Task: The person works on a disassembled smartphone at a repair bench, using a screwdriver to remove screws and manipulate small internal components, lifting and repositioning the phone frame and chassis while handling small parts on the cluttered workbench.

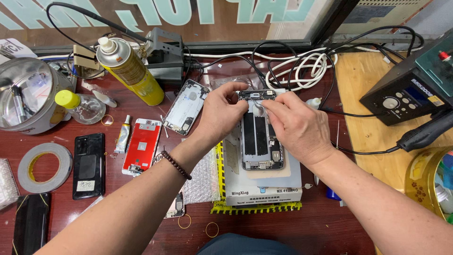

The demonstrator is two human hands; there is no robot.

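An opened phone [262,137] without its screen lies flat and face up, its dark battery and small boards showing, lengthwise atop a pale rectangular box [264,189] near the middle of the bench [141,226], its top end under fingers.

Under my work sits a flat white box [262,191] on a yellow-and-black mat. Far left — a black phone [88,165] with a small white label [86,185]; beside it, a red-backed screen panel [141,146].
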